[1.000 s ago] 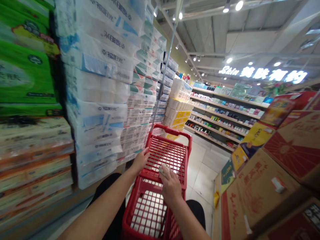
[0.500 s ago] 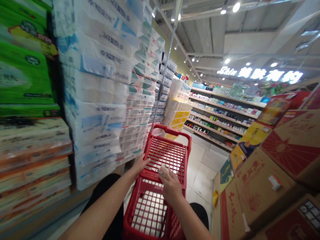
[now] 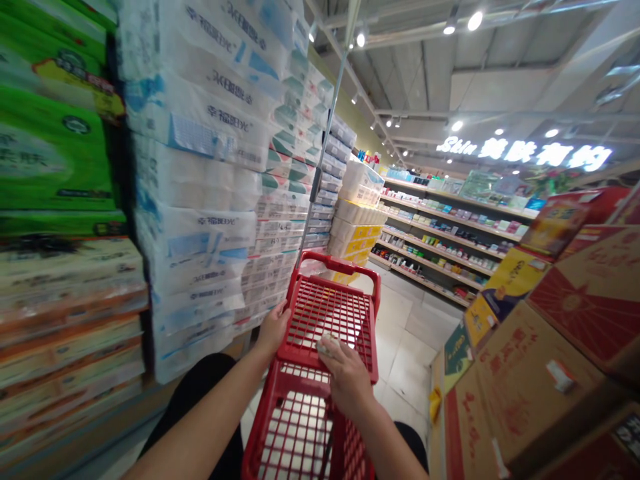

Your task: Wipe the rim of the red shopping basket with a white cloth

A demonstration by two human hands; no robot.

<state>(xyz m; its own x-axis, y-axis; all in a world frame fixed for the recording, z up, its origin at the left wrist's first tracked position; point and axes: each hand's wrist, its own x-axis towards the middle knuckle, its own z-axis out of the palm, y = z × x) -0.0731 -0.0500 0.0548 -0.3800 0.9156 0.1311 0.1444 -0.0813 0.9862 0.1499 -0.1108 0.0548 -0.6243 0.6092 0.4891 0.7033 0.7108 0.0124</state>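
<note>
A red plastic shopping basket cart (image 3: pixel 326 365) with a grid surface stands between the person's legs. My left hand (image 3: pixel 274 328) is closed round the left rim of its upper grid part. Over the middle of the cart, my right hand (image 3: pixel 345 373) holds a crumpled, pale patterned cloth (image 3: pixel 329 345) against the red grid. The palm side of this hand is hidden. Beyond both hands, the raised red handle (image 3: pixel 345 261) of the cart is untouched.
Tall stacks of wrapped paper rolls (image 3: pixel 205 153) and green packs (image 3: pixel 55 147) line the left side. Cardboard boxes (image 3: pixel 540 373) rise on the right. A thin metal pole (image 3: pixel 327 127) stands beside the left stacks. Stocked shelves (image 3: pixel 440 233) cross the back beyond the tiled floor (image 3: pixel 400 343).
My left hand has drawn back slightly to the left, its fingers now round the cart's rim. My right hand and the cloth have shifted slightly. The view has moved a little.
</note>
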